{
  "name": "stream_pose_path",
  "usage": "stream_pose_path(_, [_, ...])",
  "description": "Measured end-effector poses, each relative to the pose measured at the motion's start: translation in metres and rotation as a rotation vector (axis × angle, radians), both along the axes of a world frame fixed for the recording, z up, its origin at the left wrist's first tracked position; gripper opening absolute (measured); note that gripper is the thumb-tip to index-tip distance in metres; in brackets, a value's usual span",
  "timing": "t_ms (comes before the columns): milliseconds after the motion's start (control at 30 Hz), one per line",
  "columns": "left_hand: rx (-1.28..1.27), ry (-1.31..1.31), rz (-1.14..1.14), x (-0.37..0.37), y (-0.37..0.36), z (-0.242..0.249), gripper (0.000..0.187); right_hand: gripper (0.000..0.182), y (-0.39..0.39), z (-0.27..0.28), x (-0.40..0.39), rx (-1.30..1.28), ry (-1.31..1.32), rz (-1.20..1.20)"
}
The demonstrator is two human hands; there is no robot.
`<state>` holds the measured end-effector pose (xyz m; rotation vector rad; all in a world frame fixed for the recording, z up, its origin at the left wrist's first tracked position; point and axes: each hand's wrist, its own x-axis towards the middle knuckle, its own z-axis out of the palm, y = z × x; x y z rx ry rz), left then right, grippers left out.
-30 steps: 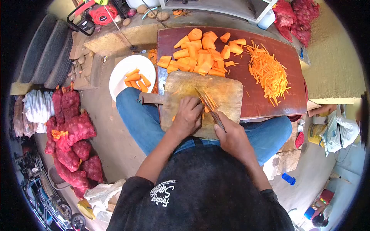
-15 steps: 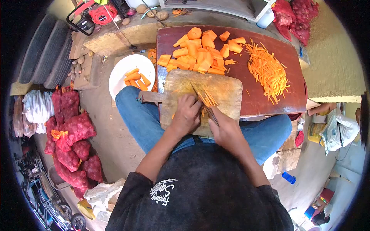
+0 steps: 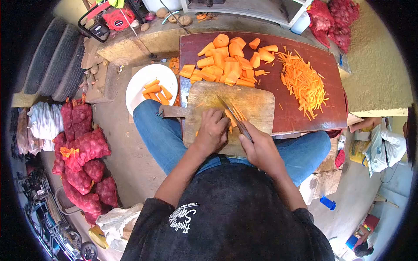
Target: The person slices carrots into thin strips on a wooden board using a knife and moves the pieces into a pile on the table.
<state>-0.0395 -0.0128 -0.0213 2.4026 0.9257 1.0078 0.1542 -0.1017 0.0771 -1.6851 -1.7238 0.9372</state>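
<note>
A worn wooden cutting board (image 3: 257, 102) lies at the near side of the dark red table. On it, my left hand (image 3: 212, 132) is closed, fingertips curled on a piece of carrot (image 3: 231, 118). My right hand (image 3: 260, 148) grips a knife (image 3: 230, 108) by its handle, the blade slanting up and left beside that piece. Thin carrot strips (image 3: 240, 113) lie just right of the blade. Beyond the board sits a heap of peeled carrot chunks (image 3: 230, 61). A pile of shredded carrot (image 3: 305, 85) is on the table's right part.
A white plate (image 3: 133, 89) with several carrot pieces stands left of the table (image 3: 300, 124), by my left knee. Red net sacks (image 3: 89, 150) and tyres (image 3: 48, 56) are farther left. A red machine (image 3: 116, 19) stands at the back left.
The knife and my right hand have shifted slightly right relative to the board. More of the carrot piece shows between the blade and my left fingers. The whole view has moved a little.
</note>
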Motion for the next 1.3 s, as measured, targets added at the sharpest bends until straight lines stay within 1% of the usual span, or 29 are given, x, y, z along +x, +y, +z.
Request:
stream_pose_path(33, [-0.006, -0.001, 0.007, -0.001, -0.001, -0.001, 0.026, 0.039, -0.006, 0.003, 0.001, -0.031, 0.01, -0.001])
stream_pose_path(100, [-0.017, -0.006, 0.016, 0.001, -0.002, -0.002, 0.027, 0.037, -0.01, -0.008, -0.003, 0.006, -0.005, 0.002])
stream_pose_path(167, [-0.014, 0.004, 0.011, 0.0, -0.001, 0.001, 0.025, 0.036, -0.013, -0.015, -0.006, 0.01, 0.003, -0.005])
stream_pose_path(233, [0.003, 0.004, 0.003, 0.0, 0.0, 0.002, 0.024, 0.036, -0.003, -0.014, -0.007, -0.012, 0.035, -0.011])
stream_pose_path(333, [0.03, 0.003, -0.002, 0.002, 0.0, 0.0, 0.023, 0.035, 0.001, -0.013, -0.005, 0.038, 0.05, 0.001])
stream_pose_path(433, [0.051, 0.024, 0.012, 0.003, 0.001, -0.001, 0.021, 0.033, 0.005, -0.009, -0.003, -0.001, 0.009, 0.009])
stream_pose_path(533, [0.062, 0.037, 0.013, 0.002, 0.001, 0.0, 0.019, 0.033, 0.012, -0.015, -0.01, 0.043, -0.002, 0.032])
stream_pose_path(600, [0.033, 0.051, 0.004, 0.0, 0.001, -0.002, 0.017, 0.037, 0.026, -0.019, -0.014, 0.008, -0.052, 0.038])
stream_pose_path(633, [0.046, 0.027, 0.003, -0.001, 0.001, -0.004, 0.02, 0.039, 0.032, -0.02, -0.016, -0.004, -0.075, 0.043])
stream_pose_path(700, [0.067, -0.021, 0.016, -0.003, 0.002, -0.01, 0.026, 0.038, 0.031, -0.017, -0.01, 0.051, 0.067, -0.012])
stream_pose_path(733, [0.073, -0.026, 0.021, -0.003, 0.002, -0.008, 0.023, 0.039, 0.028, -0.015, -0.007, 0.069, 0.137, -0.032])
stream_pose_path(833, [0.066, -0.044, 0.039, -0.001, -0.001, -0.005, 0.017, 0.039, 0.008, -0.006, 0.001, 0.078, 0.158, -0.104])
stream_pose_path(933, [0.035, -0.043, 0.036, 0.001, 0.0, -0.004, 0.015, 0.038, -0.007, 0.01, 0.002, -0.031, 0.14, -0.079])
stream_pose_path(1033, [0.018, -0.038, 0.036, -0.001, 0.0, -0.002, 0.015, 0.038, -0.016, 0.003, -0.001, -0.077, 0.12, -0.068])
stream_pose_path(1133, [0.013, -0.038, 0.029, 0.0, 0.0, -0.002, 0.014, 0.039, -0.016, 0.002, -0.001, -0.096, 0.117, -0.063])
stream_pose_path(1300, [0.019, -0.034, 0.032, 0.001, -0.001, -0.004, 0.012, 0.041, 0.002, -0.011, -0.007, -0.026, 0.05, -0.015])
